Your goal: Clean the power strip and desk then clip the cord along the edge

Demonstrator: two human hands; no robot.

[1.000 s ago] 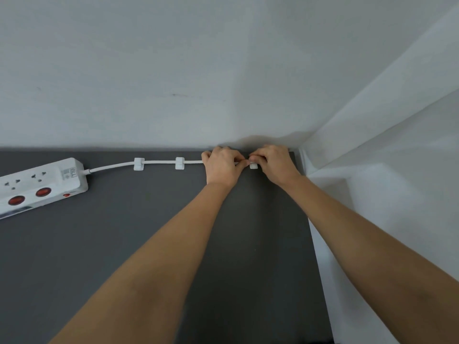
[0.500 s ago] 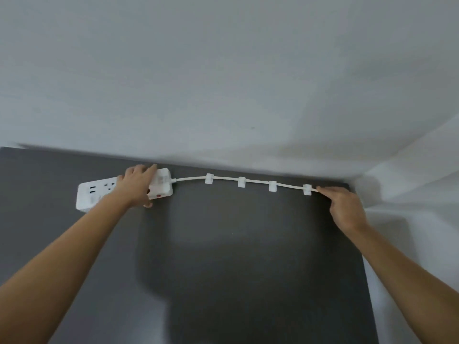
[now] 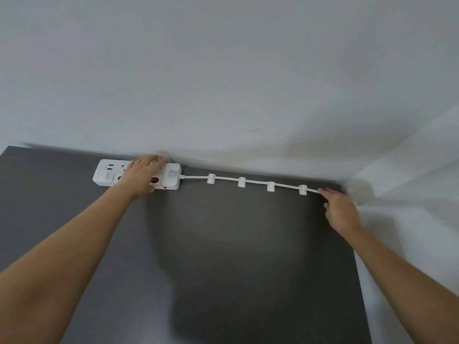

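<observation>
Four white clips (image 3: 211, 178) are holding the white cord (image 3: 255, 182) along the far edge of the dark grey desk (image 3: 223, 269), spaced in a row running from about ten o'clock to two o'clock of the picture's centre. The cord is leaving the right end of the white power strip (image 3: 139, 175), which is lying flat at ten o'clock, close against the pale wall (image 3: 223, 70). Its long axis is running left to right, in line with the cord, so strip and cord are forming one shallow line along the back edge, sagging slightly toward the right.

The left hand (image 3: 141, 175) is resting palm down across the middle of the strip, fingers spread and reaching over its far side. It is pressing or steadying rather than clenching; whether the fingers are curling round the far edge cannot be told. The right hand (image 3: 341, 209) is at two o'clock, its fingertips (image 3: 321, 191) pinching the cord just past the last clip (image 3: 303, 189), near the desk's right corner.

Judging from this, the clipping is looking nearly finished. The strip is lying at the nine o'clock end of the line from the right hand's pinch, and the left hand is the nearer one to it, so any straightening would likely be a matter of drawing the two ends apart along that axis.
</observation>
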